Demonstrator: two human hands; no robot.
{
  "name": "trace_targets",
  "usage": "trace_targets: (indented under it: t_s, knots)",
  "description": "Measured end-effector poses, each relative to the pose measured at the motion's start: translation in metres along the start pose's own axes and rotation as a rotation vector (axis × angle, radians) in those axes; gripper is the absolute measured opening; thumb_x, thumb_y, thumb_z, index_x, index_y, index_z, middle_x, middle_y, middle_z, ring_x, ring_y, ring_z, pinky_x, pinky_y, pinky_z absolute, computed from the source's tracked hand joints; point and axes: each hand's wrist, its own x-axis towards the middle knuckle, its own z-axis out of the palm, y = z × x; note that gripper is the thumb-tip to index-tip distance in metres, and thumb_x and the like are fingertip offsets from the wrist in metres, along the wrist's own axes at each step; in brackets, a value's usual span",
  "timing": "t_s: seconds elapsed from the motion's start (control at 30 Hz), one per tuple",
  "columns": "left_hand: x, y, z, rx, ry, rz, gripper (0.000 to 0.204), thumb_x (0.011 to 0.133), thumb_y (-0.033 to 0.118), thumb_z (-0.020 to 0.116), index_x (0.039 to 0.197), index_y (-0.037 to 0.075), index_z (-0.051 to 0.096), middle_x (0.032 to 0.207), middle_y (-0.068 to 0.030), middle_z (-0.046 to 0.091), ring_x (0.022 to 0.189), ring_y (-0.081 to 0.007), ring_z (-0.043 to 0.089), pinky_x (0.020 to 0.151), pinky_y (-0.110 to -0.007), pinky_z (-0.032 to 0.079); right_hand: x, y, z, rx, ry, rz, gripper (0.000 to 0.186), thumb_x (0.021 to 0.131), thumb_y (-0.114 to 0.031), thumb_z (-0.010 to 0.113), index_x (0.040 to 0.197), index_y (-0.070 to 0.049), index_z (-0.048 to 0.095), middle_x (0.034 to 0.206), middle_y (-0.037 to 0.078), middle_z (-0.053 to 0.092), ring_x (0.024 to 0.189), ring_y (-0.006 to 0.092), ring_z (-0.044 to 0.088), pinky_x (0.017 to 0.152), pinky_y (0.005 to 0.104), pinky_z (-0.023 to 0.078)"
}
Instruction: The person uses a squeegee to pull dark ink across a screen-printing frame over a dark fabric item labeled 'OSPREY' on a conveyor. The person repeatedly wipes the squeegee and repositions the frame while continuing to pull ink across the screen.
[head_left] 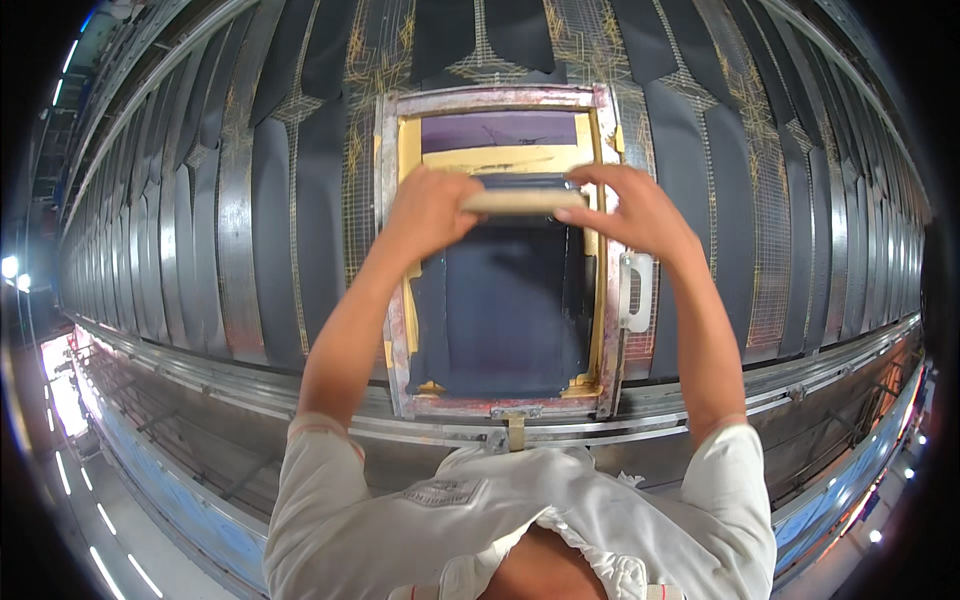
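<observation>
A screen printing frame [389,300] lies flat in front of me, its edges stained and its inside lined with yellowish tape. Across the upper part of its dark blue mesh [515,310] stands a squeegee with a pale wooden handle [525,203], slightly blurred. My left hand [437,205] is closed around the handle's left end. At the right end my right hand [635,208] grips it between thumb and fingers. The blade's lower edge is hidden by the handle. Dark ink coats the mesh below the squeegee, and a purple strip [500,132] shows at the frame's far end.
Dark fabric-like pieces [510,35] lie in rows along the long table on both sides, over grid-marked strips. A white handle-shaped piece [636,292] sits by the frame's right side. A metal rail [650,428] runs along the table's near edge, with a clamp [516,412] at the frame.
</observation>
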Motion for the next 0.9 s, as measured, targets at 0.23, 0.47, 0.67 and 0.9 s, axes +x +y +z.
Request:
trace_targets:
  t_s: [0.23,0.47,0.67,0.9]
  knots:
    - [0.040,-0.026,0.007,0.079,-0.039,-0.096,0.034,0.072,0.029,0.089,0.098,0.010,0.078,0.088,-0.0148,0.074,0.089,-0.0378,0.070,0.080,-0.047,0.054,0.076,0.027,0.039,-0.276,-0.294,0.093,0.041,0.074,-0.029,0.088,0.100,0.000,0.075,0.090,0.022,0.075,0.088,0.0383,0.074,0.081,0.0451,0.058]
    - [-0.037,0.001,0.036,0.053,-0.033,-0.110,0.029,0.070,0.030,0.089,0.092,0.014,0.077,0.082,-0.0114,0.074,0.085,-0.0354,0.071,0.080,-0.047,0.053,-0.008,-0.002,0.078,-0.325,-0.173,0.044,0.034,0.074,-0.030,0.088,0.090,-0.003,0.075,0.080,0.020,0.074,0.081,0.0382,0.073,0.077,0.0473,0.057]
    - [-0.194,0.077,0.082,0.143,-0.083,-0.067,0.020,0.072,0.023,0.085,0.088,0.017,0.074,0.090,-0.0013,0.073,0.085,-0.0243,0.069,0.081,-0.041,0.045,-0.162,-0.060,0.134,-0.314,-0.149,-0.035,0.024,0.070,-0.023,0.089,0.083,-0.011,0.074,0.070,0.011,0.069,0.075,0.0308,0.068,0.082,0.0431,0.050]
    - [-0.224,0.094,0.082,0.064,0.039,-0.024,0.017,0.074,0.020,0.084,0.089,0.018,0.075,0.088,0.0015,0.072,0.082,-0.0200,0.066,0.083,-0.038,0.041,-0.195,-0.080,0.133,-0.305,-0.066,-0.090,0.020,0.073,-0.020,0.086,0.079,-0.011,0.070,0.072,0.011,0.068,0.076,0.0304,0.068,0.080,0.0429,0.050]
